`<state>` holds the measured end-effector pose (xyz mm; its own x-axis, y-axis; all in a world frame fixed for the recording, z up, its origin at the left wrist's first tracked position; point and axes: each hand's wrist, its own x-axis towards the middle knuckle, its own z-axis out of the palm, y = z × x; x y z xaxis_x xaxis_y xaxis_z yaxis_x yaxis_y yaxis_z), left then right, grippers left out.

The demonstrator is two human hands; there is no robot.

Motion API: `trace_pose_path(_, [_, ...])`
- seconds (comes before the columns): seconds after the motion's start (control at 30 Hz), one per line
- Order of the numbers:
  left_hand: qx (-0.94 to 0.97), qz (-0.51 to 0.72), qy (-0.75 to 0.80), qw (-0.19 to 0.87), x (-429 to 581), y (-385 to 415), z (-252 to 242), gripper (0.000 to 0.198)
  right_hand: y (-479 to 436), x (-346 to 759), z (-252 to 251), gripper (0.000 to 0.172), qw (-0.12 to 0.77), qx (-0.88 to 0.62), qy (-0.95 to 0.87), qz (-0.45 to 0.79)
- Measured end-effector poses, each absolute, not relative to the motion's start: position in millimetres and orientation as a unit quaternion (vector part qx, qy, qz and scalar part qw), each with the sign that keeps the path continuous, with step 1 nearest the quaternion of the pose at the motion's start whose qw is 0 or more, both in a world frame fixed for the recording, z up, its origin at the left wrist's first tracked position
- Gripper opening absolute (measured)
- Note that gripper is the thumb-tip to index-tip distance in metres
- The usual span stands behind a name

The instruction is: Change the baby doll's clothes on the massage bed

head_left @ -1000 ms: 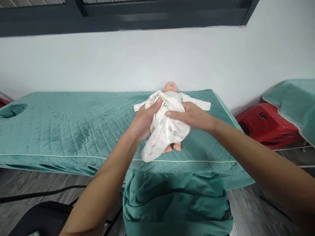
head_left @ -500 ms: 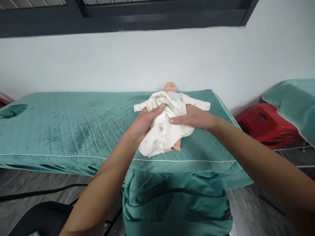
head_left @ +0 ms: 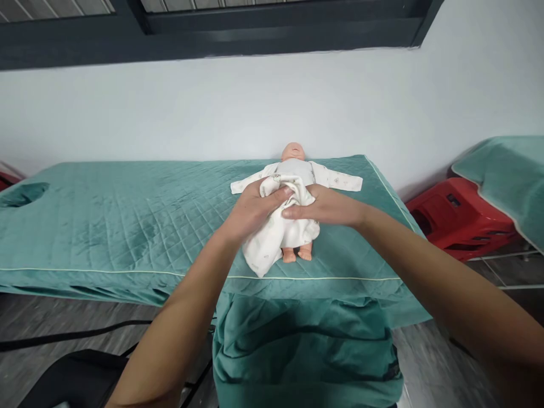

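Observation:
A baby doll lies on its back on the green bed, head toward the wall and bare feet toward me. A white printed baby shirt is spread open beneath it, sleeves out to both sides. My left hand and my right hand grip white printed baby pants, bunched above the doll's lower body. Both thumbs press on the gathered cloth, with the other fingers partly hidden in or behind it. One end of the cloth hangs down at the left, beside the doll's feet.
The quilted green bed cover stretches left to a face hole. A white wall rises behind. At the right are red plastic stools and another green-covered bed. A green-covered seat stands in front.
Both hands have gathered the pants into a tighter bunch, slightly lower. The cloth has drawn away from the doll's chest, and more of its feet and belly shows.

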<state>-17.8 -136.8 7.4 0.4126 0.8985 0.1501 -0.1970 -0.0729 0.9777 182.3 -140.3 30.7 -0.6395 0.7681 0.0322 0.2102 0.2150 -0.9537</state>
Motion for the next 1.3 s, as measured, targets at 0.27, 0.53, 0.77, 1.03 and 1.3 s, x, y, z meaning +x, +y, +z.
trace_pose_path(0.27, [0.551,0.311,0.289,0.718,-27,-131,-15,0.050,-130,174,15,0.031,0.494,-0.301,-0.519,0.629])
trace_pose_path(0.53, [0.468,0.448,0.244,0.722,-18,-136,-14,0.047,-142,196,-2,0.052,0.327,-0.262,-0.545,0.726])
trace_pose_path(0.77, [0.445,0.447,0.202,0.749,-7,-139,-17,0.043,-148,200,-11,0.047,0.360,-0.300,-0.535,0.703])
trace_pose_path(1.03, [0.450,0.356,0.287,0.767,-11,-144,-33,0.054,-146,206,-17,0.041,0.462,-0.383,-0.509,0.617])
trace_pose_path(1.3, [0.605,0.218,0.459,0.613,-3,-135,-66,0.031,-178,214,-88,0.047,0.370,-0.483,-0.424,0.671])
